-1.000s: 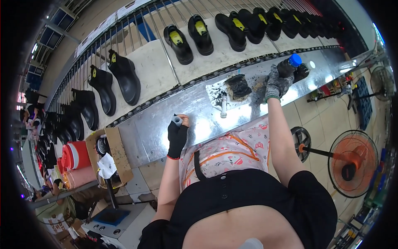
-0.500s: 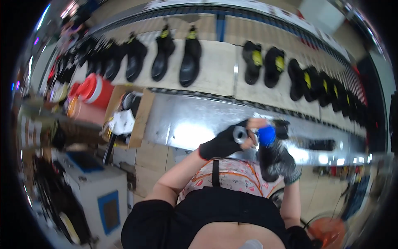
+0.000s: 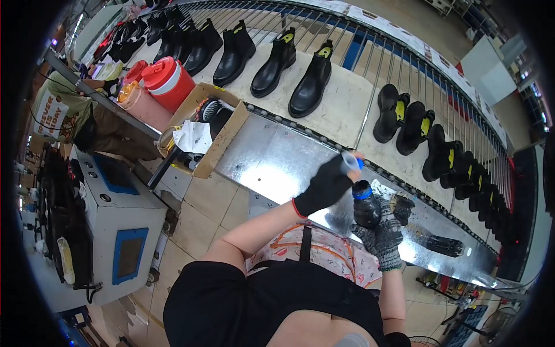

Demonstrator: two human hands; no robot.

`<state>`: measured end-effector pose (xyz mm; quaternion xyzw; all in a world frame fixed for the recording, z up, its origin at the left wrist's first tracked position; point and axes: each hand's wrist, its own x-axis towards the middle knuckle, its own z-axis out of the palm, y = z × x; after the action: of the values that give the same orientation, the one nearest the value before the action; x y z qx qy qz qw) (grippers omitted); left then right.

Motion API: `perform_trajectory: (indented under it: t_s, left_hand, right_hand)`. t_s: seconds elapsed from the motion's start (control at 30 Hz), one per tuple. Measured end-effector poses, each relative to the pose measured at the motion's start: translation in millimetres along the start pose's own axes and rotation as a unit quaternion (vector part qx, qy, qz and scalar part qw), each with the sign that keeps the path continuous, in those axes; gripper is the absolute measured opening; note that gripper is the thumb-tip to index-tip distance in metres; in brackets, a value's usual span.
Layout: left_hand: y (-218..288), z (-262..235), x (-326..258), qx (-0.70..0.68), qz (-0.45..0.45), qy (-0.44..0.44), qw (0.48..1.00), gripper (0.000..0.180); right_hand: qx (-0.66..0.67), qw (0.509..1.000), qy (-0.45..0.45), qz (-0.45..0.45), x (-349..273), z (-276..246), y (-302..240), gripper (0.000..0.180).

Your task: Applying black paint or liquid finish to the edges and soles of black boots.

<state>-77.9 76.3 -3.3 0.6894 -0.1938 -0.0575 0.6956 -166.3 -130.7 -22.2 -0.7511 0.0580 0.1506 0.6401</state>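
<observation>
My left hand (image 3: 325, 186), in a black glove with bare fingertips, is closed on a blue and translucent cap (image 3: 350, 163). The cap is held above and a little left of a dark bottle (image 3: 366, 211), apart from it. Below its blue collar the bottle looks black, and its dark mouth faces up. My right hand (image 3: 384, 238), in a grey knitted glove, wraps round the lower part of the bottle. Beside that hand, a dark, stained lump (image 3: 401, 208) lies on the metal ledge (image 3: 277, 165); its kind is unclear.
Black ankle boots (image 3: 311, 81) stand in a row on the pale conveyor (image 3: 347, 95) beyond the ledge, with more boots (image 3: 390, 115) to the right. A cardboard box (image 3: 228, 136) and red jug (image 3: 169, 84) are at left. A black object (image 3: 445, 245) lies on the ledge.
The view has turned, and the picture is sharper. The blue top has come off the bottle and is in my left hand, apart from it. The bottle's dark mouth now shows.
</observation>
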Motion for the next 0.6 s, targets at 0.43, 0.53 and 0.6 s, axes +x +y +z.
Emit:
perform_trajectory:
  t_s: [0.43, 0.53, 0.6]
  left_hand:
    - [-3, 6, 2, -0.010, -0.048, -0.176, 0.983, 0.055]
    - [0, 14, 3, -0.013, -0.070, -0.190, 0.979, 0.055]
    - [-3, 18, 2, -0.018, -0.050, -0.182, 0.982, 0.055]
  right_hand:
    - [-0.571, 0.750, 0.105, -0.317, 11, -50, -129, 0.054]
    - [-0.606, 0.725, 0.079, -0.318, 9, -56, -140, 0.052]
    - [-0.630, 0.712, 0.065, -0.303, 9, -59, -142, 0.051]
